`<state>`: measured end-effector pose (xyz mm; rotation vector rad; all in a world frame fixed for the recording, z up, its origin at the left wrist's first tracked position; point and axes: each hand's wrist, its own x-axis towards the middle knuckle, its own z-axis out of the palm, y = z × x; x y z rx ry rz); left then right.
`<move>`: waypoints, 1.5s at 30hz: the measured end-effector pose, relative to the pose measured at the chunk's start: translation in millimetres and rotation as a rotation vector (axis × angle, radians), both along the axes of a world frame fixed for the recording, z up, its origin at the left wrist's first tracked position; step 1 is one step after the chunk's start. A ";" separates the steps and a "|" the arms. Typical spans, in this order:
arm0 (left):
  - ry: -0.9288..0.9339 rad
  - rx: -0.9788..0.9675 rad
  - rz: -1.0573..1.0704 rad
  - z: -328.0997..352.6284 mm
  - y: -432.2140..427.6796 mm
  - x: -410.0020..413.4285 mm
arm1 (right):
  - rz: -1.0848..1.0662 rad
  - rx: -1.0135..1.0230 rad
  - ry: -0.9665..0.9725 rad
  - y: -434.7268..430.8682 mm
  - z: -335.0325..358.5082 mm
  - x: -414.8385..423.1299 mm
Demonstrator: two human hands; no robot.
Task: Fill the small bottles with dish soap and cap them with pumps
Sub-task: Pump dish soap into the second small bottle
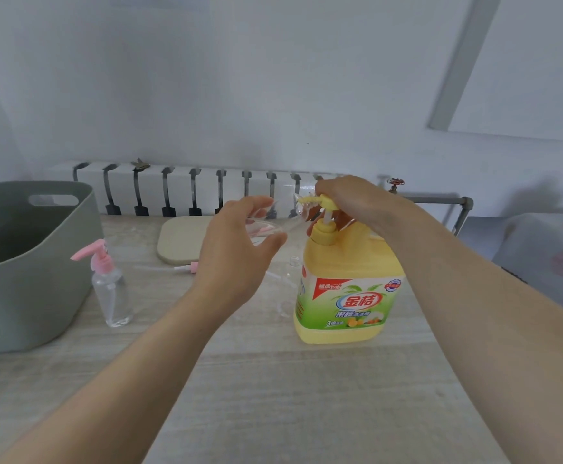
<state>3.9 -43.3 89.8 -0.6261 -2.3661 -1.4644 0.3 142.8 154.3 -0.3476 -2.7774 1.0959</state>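
A big yellow dish soap jug [350, 289] stands at the right of the table. My right hand [347, 195] rests on top of its yellow pump head [323, 202]. My left hand [236, 246] holds a small clear bottle [273, 222], tilted with its mouth at the pump's spout. A second small clear bottle [113, 293] with a pink pump [94, 254] stands upright near the left. A loose pink pump [179, 267] with a clear tube lies on the table behind my left wrist. Another clear bottle [288, 289], hard to make out, sits just left of the jug.
A grey-green plastic tub [29, 262] stands at the left edge of the table. A beige board [183, 239] lies at the back centre. Behind the table runs a white radiator [186, 189] along the wall. A grey pipe [440, 199] passes at the right.
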 end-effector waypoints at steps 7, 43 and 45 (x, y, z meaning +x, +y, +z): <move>-0.007 -0.019 0.006 -4.8 1.3 -0.3 | -0.051 0.095 -0.055 -2.7 -1.3 -3.4; -0.021 0.012 0.004 -3.6 0.3 -2.1 | -0.102 0.034 -0.010 2.4 -2.3 -16.1; -0.028 0.007 0.001 -4.6 0.6 -2.4 | -0.124 0.057 -0.042 0.5 -3.5 -18.7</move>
